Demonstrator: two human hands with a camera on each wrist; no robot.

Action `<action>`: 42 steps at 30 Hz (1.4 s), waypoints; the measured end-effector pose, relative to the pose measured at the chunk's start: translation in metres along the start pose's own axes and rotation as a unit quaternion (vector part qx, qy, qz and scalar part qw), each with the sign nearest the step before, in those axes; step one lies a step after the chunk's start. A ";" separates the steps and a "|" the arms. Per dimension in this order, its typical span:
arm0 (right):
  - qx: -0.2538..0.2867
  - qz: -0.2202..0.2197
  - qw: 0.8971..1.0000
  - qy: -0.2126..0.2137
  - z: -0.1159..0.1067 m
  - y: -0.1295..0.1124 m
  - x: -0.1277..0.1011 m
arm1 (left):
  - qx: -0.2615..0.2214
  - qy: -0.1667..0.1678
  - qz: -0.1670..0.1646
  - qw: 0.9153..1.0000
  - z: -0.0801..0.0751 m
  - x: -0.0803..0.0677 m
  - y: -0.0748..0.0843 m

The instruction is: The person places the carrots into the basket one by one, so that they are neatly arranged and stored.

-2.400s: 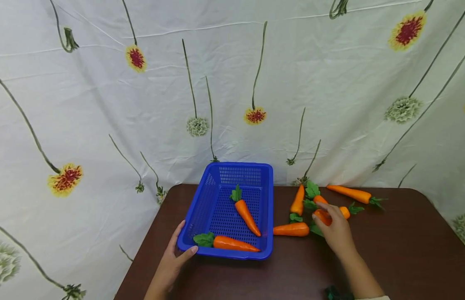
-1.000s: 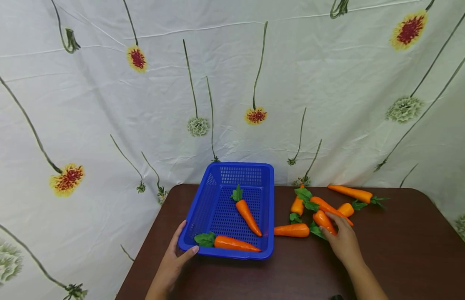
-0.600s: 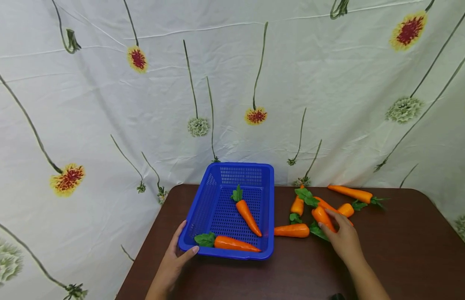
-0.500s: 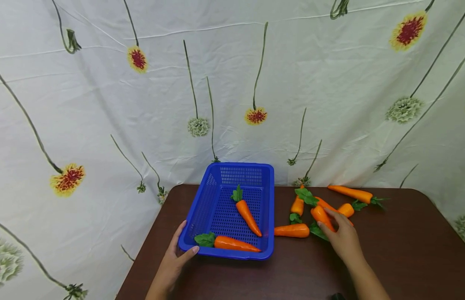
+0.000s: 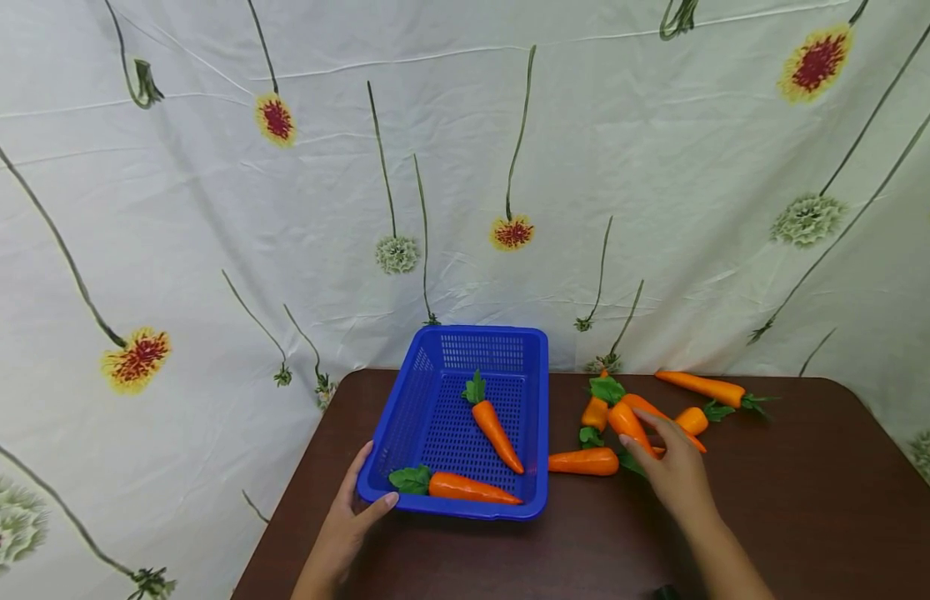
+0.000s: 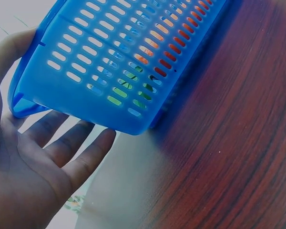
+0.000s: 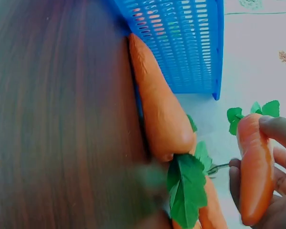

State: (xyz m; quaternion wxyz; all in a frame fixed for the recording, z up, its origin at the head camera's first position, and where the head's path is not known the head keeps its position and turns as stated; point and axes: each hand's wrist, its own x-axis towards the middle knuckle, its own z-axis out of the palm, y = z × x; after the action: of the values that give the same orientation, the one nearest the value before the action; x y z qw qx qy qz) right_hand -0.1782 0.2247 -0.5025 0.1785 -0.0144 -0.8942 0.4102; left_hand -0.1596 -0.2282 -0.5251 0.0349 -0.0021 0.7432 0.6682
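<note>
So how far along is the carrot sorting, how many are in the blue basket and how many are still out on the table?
Two carrots already lie in the blue basket, one across the near end and one in the middle. The right hand grips a third carrot; the left hand holds the basket's near corner. At least four more lie on the table, though the overlapping cluster makes an exact count uncertain.

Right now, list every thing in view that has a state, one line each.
blue basket: upright on the table, two carrots inside.
left hand: grips the basket's near left corner.
right hand: holds one carrot.
held carrot: gripped by the right hand, leaves pointing away from the person.
carrot beside the basket: lying flat on the table, untouched.
far carrot: lying flat on the table, apart from the pile.
</note>
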 end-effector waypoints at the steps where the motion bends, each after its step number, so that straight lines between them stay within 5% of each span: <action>1: 0.003 0.001 1.000 -0.001 0.000 -0.001 0.000 | 0.001 0.000 0.001 1.000 0.000 0.000 0.000; 7: 0.022 0.002 1.000 -0.010 0.001 -0.008 0.002 | 0.001 -0.001 0.004 1.000 0.000 0.001 -0.002; 16: 0.084 -0.006 0.993 -0.081 0.001 -0.023 0.003 | 0.002 -0.001 0.007 1.000 0.000 0.001 -0.002; 42: 0.150 -0.077 0.980 -0.109 0.032 -0.078 0.008 | 0.008 -0.002 0.008 1.000 -0.001 0.001 -0.002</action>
State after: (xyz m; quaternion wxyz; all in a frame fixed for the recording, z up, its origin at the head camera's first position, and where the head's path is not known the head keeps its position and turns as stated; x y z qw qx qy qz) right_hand -0.1873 0.1510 -0.4620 0.1109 0.1263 -0.8351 0.5239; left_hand -0.1608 -0.2292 -0.5271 0.0310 0.0056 0.7487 0.6622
